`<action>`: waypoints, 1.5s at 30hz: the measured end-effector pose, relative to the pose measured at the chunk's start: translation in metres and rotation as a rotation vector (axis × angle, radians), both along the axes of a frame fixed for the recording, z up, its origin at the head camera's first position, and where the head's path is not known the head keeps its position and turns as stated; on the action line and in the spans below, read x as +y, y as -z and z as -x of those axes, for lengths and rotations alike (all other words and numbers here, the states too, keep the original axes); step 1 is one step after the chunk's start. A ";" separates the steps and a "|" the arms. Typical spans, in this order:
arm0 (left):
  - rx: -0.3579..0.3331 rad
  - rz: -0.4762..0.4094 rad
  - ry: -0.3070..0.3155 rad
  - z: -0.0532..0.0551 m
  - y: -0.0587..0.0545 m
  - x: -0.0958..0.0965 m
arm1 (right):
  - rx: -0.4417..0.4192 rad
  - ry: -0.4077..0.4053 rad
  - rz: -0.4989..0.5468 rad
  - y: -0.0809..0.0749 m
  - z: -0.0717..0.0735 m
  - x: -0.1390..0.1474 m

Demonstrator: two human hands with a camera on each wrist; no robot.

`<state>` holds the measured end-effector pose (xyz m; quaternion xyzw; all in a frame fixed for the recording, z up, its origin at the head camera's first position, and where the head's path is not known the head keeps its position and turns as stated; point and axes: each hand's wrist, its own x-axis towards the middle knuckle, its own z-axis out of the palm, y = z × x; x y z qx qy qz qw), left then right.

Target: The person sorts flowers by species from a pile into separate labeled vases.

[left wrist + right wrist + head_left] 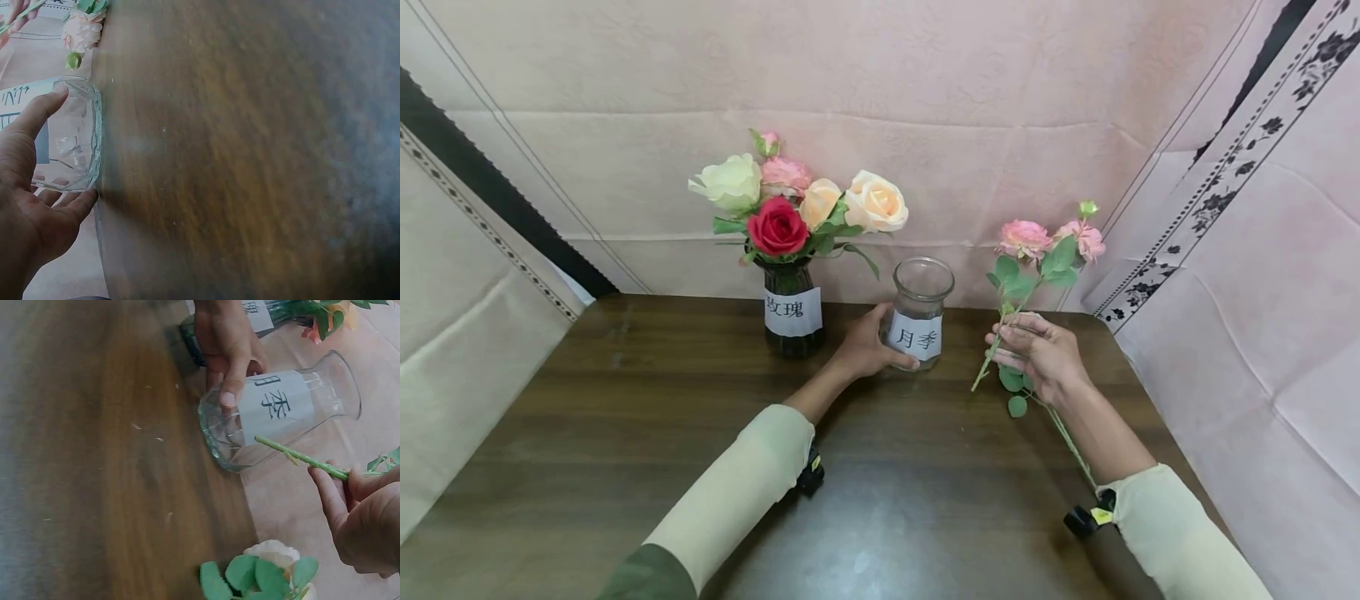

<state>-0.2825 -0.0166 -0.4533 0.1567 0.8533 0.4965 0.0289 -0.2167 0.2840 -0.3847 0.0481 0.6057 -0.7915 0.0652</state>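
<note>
My left hand (867, 346) grips the lower part of a clear glass vase (922, 302) with a white handwritten label (916, 335). The thumb lies across the front, and the fingers go round the far side. No flower stands in this vase. To its right, my right hand (1047, 354) pinches the green stem (300, 459) of an artificial flower with pink blossoms (1026, 239), held upright and a little tilted. Its cut end hangs apart from the vase. Under the right hand another leafy stem (1070, 439) lies on the table; the right wrist view shows a pale blossom (273, 552) there.
Left of the clear vase stands a dark vase (790, 337), also labelled, filled with red, white, peach and pink flowers (778, 225). The brown wooden table (887, 508) ends at a pale cloth backdrop (940, 175), with cloth on both sides too.
</note>
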 end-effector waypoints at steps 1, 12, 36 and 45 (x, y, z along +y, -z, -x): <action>0.001 -0.002 -0.001 0.000 0.000 0.000 | 0.012 0.007 0.010 -0.002 0.002 -0.001; -0.003 -0.018 0.017 0.000 -0.003 0.005 | 0.168 0.071 0.071 -0.028 0.012 -0.008; -0.022 -0.013 -0.004 0.001 -0.004 -0.001 | 0.431 0.219 0.199 -0.079 0.049 -0.059; -0.035 -0.032 0.007 -0.001 -0.005 -0.002 | 0.499 0.315 0.058 -0.041 0.055 -0.081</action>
